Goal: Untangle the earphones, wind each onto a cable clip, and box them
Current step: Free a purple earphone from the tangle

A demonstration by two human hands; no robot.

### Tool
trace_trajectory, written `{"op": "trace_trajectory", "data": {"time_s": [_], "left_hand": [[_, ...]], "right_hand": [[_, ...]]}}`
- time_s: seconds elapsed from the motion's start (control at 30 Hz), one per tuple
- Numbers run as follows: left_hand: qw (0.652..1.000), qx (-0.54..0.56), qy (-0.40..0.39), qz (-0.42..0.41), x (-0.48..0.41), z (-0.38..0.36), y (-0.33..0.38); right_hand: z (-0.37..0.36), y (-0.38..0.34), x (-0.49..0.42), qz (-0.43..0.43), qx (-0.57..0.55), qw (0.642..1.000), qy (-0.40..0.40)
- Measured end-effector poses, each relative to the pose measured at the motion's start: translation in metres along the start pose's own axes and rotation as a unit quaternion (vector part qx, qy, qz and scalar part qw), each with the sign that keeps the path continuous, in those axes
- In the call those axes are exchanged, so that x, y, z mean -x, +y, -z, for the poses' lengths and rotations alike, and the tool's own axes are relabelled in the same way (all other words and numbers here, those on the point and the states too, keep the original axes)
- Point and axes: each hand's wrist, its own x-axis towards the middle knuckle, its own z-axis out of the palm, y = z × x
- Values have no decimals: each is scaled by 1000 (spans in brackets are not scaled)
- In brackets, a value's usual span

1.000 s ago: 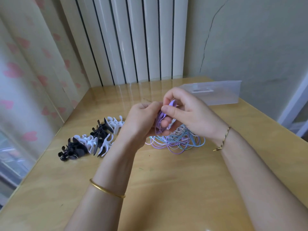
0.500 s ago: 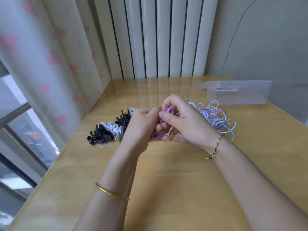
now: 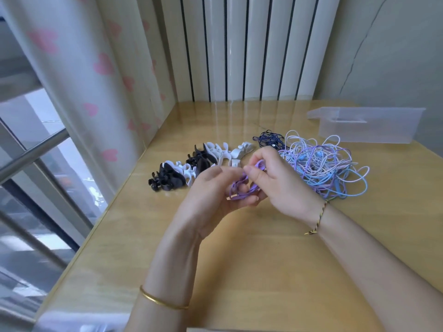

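Both your hands now lowered nearer table's front edge; left hand (image 3: pixel 211 188) cups purple earphone cable (image 3: pixel 244 190), right hand (image 3: pixel 275 178) pinches its loop.

Purple earphone cable (image 3: pixel 244 190) partly hidden inside both grips; clip unseen.

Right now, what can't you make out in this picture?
Head view only:
- Purple earphone cable: whether a clip is under it, hidden by the left hand and right hand.
- Clear box: contents unclear through its frosted wall.
- Tangled pile: how many earphones, too knotted.
- Cable clips: count, they overlap.
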Motion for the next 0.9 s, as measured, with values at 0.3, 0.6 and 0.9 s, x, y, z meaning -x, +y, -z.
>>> {"op": "trace_trajectory", "data": {"time_s": [0.3, 0.6, 0.9], "left_hand": [[991, -132, 28, -9, 4, 14, -15], [983, -163, 80, -21, 1, 28, -8], [978, -186, 90, -6, 1, 38, -2]], "right_hand": [[7, 8, 2, -129, -79, 974, -171], [-18, 7, -8, -111, 15, 988, -107], [-27, 13, -12, -106, -3, 992, -74]]}}
